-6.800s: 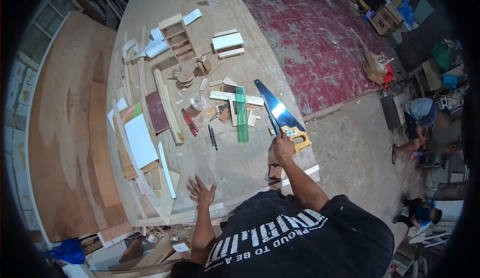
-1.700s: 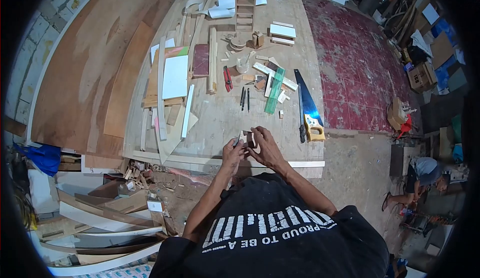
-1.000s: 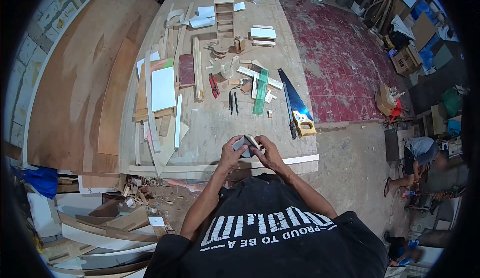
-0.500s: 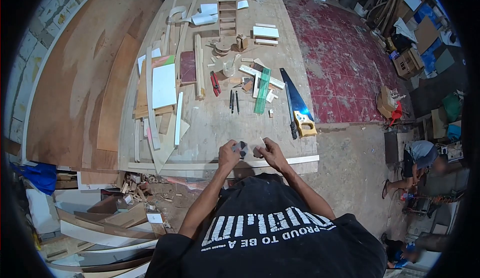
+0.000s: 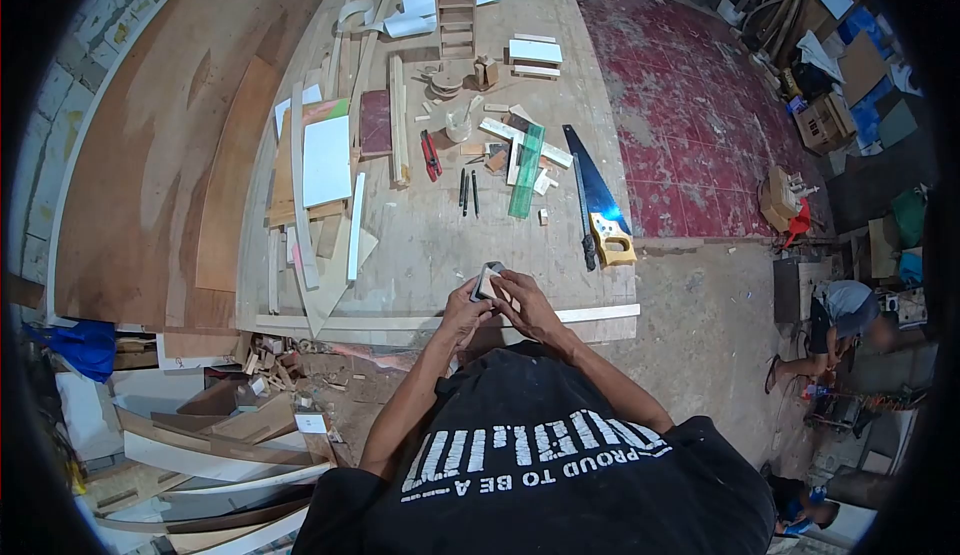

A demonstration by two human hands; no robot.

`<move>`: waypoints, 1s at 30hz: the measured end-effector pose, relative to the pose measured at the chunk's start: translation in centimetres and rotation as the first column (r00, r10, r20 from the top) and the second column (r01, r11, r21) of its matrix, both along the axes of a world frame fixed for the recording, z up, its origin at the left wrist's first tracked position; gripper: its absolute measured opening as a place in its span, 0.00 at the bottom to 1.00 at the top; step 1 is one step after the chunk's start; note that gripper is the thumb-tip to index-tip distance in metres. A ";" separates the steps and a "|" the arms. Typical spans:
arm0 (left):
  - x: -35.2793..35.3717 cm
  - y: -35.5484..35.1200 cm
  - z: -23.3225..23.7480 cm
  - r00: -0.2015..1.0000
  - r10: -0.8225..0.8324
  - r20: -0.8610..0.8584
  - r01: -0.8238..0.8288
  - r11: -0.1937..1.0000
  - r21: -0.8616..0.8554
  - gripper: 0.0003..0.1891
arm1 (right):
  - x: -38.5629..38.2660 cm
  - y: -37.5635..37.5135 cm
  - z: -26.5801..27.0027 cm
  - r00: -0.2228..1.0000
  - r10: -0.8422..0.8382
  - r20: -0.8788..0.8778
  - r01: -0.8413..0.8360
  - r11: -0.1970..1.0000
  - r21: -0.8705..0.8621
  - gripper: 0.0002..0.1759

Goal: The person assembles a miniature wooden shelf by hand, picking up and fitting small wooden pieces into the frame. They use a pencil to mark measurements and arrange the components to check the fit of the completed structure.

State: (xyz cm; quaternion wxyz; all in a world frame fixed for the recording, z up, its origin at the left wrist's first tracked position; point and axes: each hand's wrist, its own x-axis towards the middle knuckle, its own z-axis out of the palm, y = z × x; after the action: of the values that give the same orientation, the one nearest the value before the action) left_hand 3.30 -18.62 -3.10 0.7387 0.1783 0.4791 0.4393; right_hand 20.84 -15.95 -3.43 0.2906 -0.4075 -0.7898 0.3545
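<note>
Close to the table's near edge, my left hand (image 5: 462,313) and my right hand (image 5: 527,305) meet. My left fingers are closed on a small dark grey sheet (image 5: 481,289) that looks like sandpaper. A small pale piece (image 5: 489,281), apparently wood, lies against the sheet, pinched by my right fingers. My fingertips cover part of both. Beyond my hands lie black pens (image 5: 469,195), a wood scrap (image 5: 543,217), a green ruler (image 5: 525,177) across wood offcuts, and a red cutter knife (image 5: 430,155).
A handsaw (image 5: 599,190) lies along the table's right edge. A long pale strip (image 5: 595,315) runs along the near edge, under my forearms. Boards and strips (image 5: 327,162) crowd the left side. A small wooden rack (image 5: 457,20) stands farther back. Another person (image 5: 842,310) bends at the right.
My hands have come together from a short distance apart. The grey sheet and the pale piece, held separately before, are now against each other.
</note>
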 end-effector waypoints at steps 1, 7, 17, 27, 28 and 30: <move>-0.1 0.0 -0.5 1.000 -0.010 0.007 0.010 1.000 -0.007 0.26 | 0.1 0.0 -0.2 1.000 -0.028 -0.003 0.028 1.000 0.001 0.24; -0.1 -0.2 -1.0 0.999 -0.033 0.042 0.033 0.999 -0.005 0.32 | 0.4 0.4 0.2 0.997 -0.078 0.023 0.079 0.993 -0.085 0.26; -0.1 -0.1 -0.9 0.996 -0.084 0.020 0.083 0.996 0.027 0.30 | 0.3 0.3 1.9 0.996 -0.091 0.017 0.092 0.994 -0.062 0.23; -0.3 -0.4 -1.5 0.985 -0.006 0.174 -0.005 0.998 0.064 0.18 | -0.2 0.3 1.4 0.999 -0.031 0.016 0.032 0.997 -0.064 0.21; -0.3 -0.4 -1.7 0.989 0.010 0.147 -0.018 0.999 0.049 0.18 | -0.2 0.3 1.2 0.999 -0.036 0.003 0.036 0.996 -0.085 0.21; -0.3 -0.6 -2.1 0.992 0.026 0.121 -0.030 0.999 0.033 0.19 | -0.2 0.2 1.1 1.000 -0.022 0.012 0.023 0.998 -0.066 0.21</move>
State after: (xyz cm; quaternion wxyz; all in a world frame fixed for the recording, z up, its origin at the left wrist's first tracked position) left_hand 3.05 -19.21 -5.17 0.7568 0.1575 0.4286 0.4677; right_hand 20.66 -15.72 -2.32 0.2765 -0.4278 -0.7746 0.3748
